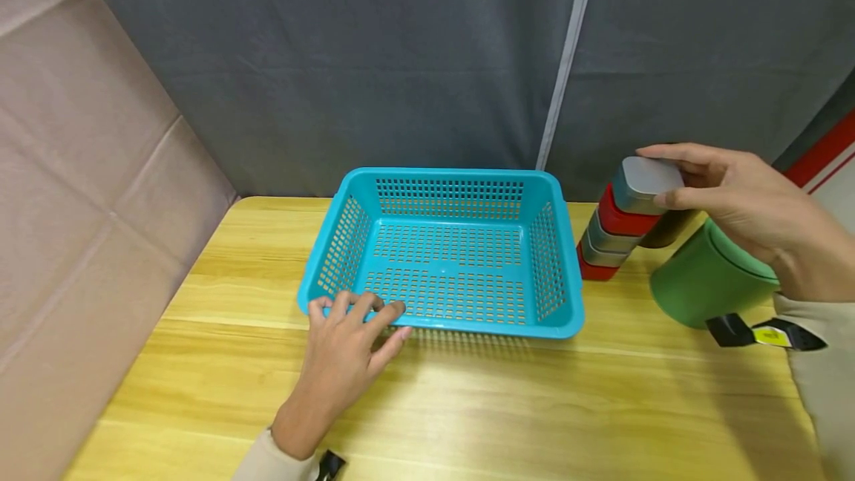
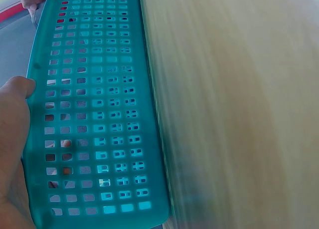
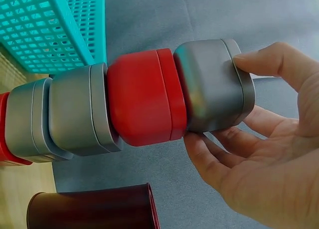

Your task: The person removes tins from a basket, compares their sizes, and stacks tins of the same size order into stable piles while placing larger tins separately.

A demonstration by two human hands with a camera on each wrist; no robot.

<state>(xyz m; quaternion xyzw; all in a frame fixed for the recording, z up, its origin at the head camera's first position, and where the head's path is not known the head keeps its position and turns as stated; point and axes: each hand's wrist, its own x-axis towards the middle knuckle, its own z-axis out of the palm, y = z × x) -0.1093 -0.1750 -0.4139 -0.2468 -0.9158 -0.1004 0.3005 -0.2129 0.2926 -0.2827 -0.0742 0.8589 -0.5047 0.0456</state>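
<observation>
My left hand (image 1: 344, 351) lies at the near rim of a turquoise plastic basket (image 1: 441, 329), its fingers hooked over into the inside. The thumb stays on the outer side, by the rim. My right hand (image 1: 741, 199) holds a rounded square silver tin (image 1: 648, 177) by its lid end, thumb on one side and fingers opposite. That tin sits on top of a leaning stack of red and silver tins. Directly beneath it is a red tin (image 3: 142, 97), with a silver tin (image 3: 79, 109) under that. Another red tin (image 1: 596, 266) forms the bottom.
A green cylindrical container (image 1: 708, 280) stands right of the stack, below my right forearm. Behind it is a dark reddish-brown cylinder (image 3: 92, 209), partly hidden in the head view. A grey curtain (image 1: 374, 73) closes the back of the wooden table (image 1: 467, 407).
</observation>
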